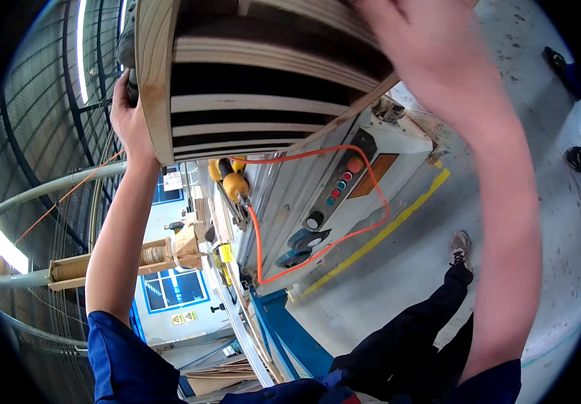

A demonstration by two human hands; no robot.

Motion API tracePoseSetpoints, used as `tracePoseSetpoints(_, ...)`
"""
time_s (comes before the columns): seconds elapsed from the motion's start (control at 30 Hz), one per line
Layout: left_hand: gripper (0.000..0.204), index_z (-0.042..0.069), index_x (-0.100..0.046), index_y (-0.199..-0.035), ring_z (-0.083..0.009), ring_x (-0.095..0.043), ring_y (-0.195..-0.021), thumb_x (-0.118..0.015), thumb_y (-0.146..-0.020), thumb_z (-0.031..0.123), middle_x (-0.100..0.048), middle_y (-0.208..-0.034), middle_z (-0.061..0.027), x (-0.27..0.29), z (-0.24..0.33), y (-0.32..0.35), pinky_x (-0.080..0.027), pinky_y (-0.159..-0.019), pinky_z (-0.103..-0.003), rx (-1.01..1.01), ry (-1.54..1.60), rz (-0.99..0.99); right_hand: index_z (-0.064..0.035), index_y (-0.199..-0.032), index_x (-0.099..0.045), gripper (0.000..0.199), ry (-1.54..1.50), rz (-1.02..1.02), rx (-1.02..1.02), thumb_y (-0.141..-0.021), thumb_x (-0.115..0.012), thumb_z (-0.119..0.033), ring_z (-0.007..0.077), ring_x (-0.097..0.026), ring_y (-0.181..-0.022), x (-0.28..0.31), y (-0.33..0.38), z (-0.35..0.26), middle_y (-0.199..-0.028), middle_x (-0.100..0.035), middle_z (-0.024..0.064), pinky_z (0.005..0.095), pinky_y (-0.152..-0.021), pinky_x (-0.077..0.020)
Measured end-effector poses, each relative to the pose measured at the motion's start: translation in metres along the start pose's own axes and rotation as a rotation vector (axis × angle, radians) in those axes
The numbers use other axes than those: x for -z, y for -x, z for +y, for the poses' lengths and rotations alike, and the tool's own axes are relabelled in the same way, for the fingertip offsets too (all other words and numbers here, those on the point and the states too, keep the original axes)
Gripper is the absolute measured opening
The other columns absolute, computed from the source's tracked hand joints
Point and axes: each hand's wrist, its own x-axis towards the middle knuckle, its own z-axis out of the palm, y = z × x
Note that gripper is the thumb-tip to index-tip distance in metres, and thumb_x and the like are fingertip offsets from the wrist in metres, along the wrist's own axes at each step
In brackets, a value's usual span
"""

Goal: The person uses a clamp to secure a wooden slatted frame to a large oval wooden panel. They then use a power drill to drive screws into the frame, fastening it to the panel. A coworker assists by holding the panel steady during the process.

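Observation:
A slatted wooden frame [257, 104], with pale slats and dark gaps between them, fills the upper middle of the view, tilted and cut off by the top edge. My left hand [131, 128] is raised at its left side board, fingers curled round the edge. Just above that hand is a dark object [127, 50] that I cannot make out. My right hand [432, 44] overlaps the frame's upper right, smeared by motion. Its fingertips run out past the top edge, so I cannot tell whether they grip the wood.
Below the frame stands a grey machine [344, 222] with coloured buttons. A looped orange air hose [257, 246] joins a yellow air tool [234, 185]. A yellow line [378, 236] marks the floor. Another person's shoes [578, 159] are at far right. A blue-framed window [175, 289] is at left.

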Motion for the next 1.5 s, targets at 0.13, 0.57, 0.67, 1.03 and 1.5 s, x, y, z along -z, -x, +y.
tracePoseSetpoints(0.13,0.049,-0.002,-0.06,-0.138,-0.0111,-0.065,-0.089,-0.073,-0.094,0.017,-0.07,-0.105,-0.0092,0.0,0.007,0.003,-0.054,-0.083,-0.028,0.028,0.062,-0.008,0.0045,-0.103,-0.061,0.021,0.053,0.029,0.043,-0.102,-0.057,-0.016,0.0342,-0.066,-0.082,-0.003,0.015,0.007,-0.087,-0.067,0.0206,0.0427,-0.075,-0.0515)
tracePoseSetpoints(0.57,0.048,-0.001,-0.06,-0.139,-0.0123,-0.066,-0.095,-0.071,-0.097,0.019,-0.071,-0.111,-0.0108,0.001,0.012,0.013,-0.055,-0.087,-0.028,-0.073,-0.068,-0.027,0.0005,-0.113,-0.068,0.027,0.511,0.322,0.248,-0.086,-0.067,0.0,0.0317,-0.07,-0.094,-0.035,0.086,0.063,-0.104,-0.072,0.0163,0.0397,-0.083,-0.0569)
tracePoseSetpoints(0.67,0.046,-0.002,-0.059,-0.138,-0.0124,-0.064,-0.094,-0.07,-0.1,0.021,-0.07,-0.11,-0.0107,-0.002,0.022,0.009,-0.054,-0.087,-0.03,-0.08,-0.105,-0.021,-0.0004,-0.115,-0.07,0.033,0.429,0.308,0.32,-0.083,-0.07,0.004,0.0312,-0.071,-0.097,-0.048,0.085,0.056,-0.107,-0.073,0.0153,0.039,-0.085,-0.0581)
tracePoseSetpoints(1.03,0.041,-0.004,-0.058,-0.136,-0.0157,-0.061,-0.101,-0.066,-0.102,0.019,-0.068,-0.116,-0.0113,-0.009,0.022,0.006,-0.049,-0.096,-0.031,-0.092,-0.025,0.042,0.0012,-0.131,-0.064,0.055,0.21,0.316,0.263,-0.079,-0.081,-0.01,0.0362,-0.071,-0.107,-0.09,0.046,0.018,-0.12,-0.071,0.017,0.0439,-0.092,-0.0585)
tracePoseSetpoints(1.5,0.042,-0.004,-0.058,-0.134,-0.0171,-0.059,-0.102,-0.068,-0.101,0.022,-0.064,-0.116,-0.0104,-0.009,0.021,0.006,-0.047,-0.095,-0.032,-0.073,0.041,-0.007,0.0033,-0.08,-0.067,0.063,0.248,-0.076,-0.203,-0.096,-0.063,-0.058,0.0359,-0.065,-0.057,-0.083,-0.007,0.007,-0.058,-0.061,0.0166,0.046,-0.058,-0.0521)
